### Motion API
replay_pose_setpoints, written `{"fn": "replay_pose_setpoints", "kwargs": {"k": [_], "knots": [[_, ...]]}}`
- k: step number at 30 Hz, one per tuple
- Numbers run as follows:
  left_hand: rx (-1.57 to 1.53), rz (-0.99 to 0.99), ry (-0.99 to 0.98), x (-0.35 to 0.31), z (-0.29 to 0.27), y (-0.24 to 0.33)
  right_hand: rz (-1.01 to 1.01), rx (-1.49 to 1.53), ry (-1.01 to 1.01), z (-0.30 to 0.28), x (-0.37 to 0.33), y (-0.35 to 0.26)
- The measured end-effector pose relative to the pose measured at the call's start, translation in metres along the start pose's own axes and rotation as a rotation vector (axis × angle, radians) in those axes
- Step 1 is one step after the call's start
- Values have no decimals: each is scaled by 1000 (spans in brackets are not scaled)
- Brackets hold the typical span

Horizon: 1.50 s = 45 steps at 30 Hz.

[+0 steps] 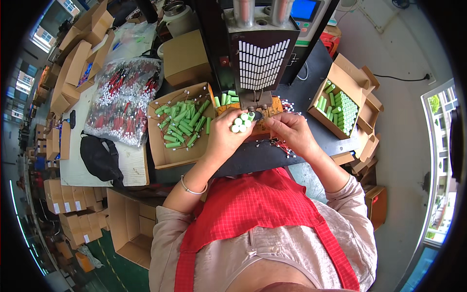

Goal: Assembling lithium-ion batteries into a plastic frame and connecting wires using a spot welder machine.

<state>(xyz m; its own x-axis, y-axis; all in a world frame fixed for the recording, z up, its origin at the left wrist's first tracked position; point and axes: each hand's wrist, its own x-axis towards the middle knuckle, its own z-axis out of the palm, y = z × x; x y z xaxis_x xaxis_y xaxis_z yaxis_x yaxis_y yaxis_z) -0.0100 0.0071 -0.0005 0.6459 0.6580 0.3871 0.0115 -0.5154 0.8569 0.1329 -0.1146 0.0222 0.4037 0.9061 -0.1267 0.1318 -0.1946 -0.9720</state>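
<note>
Head view, looking down: your left hand (227,130) is closed around a bunch of green cylinders (239,122), held in front of you at the bench machine (262,63). Their pale round ends face up towards the camera, so the long axes run roughly along your line of sight and most of their length is hidden behind the ends and your fingers. Your right hand (292,131) is just to the right of the bunch, thumb and forefinger brought together and pointing left at it; whether they pinch something thin, you cannot tell from here. The machine's dark metal block (256,100) sits just beyond the bunch, on its far side. The next move probably turns on that closeness: the ends lie between your two hands, right fingertips nearby, block just past them. Loose red wires (284,147) with white plugs lie below your right wrist.
</note>
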Motion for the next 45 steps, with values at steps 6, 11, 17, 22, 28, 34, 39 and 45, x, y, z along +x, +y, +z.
{"fn": "replay_pose_setpoints", "kwargs": {"k": [6,11,17,22,28,34,39,45], "knots": [[161,110,-32,6,4,-4,123,123,-76,3,13,-9],[167,125,-52,9,4,-6,184,244,-162,2,22,-2],[186,142,-14,9,6,-2,169,253,-210,2,27,-1],[-372,-418,34,-15,-3,5,-62,-52,-76,3,17,-4],[-1152,-874,-46,-22,-18,15,-803,-583,-100,9,-4,-16],[-1158,-863,-155,-23,-14,14,-720,-488,-249,1,-12,-24],[-1121,-843,-149,-15,-22,16,-648,-476,-168,-16,-19,-4],[-1108,-817,-151,-10,-26,14,-831,-554,-143,-16,-23,-4]]}}
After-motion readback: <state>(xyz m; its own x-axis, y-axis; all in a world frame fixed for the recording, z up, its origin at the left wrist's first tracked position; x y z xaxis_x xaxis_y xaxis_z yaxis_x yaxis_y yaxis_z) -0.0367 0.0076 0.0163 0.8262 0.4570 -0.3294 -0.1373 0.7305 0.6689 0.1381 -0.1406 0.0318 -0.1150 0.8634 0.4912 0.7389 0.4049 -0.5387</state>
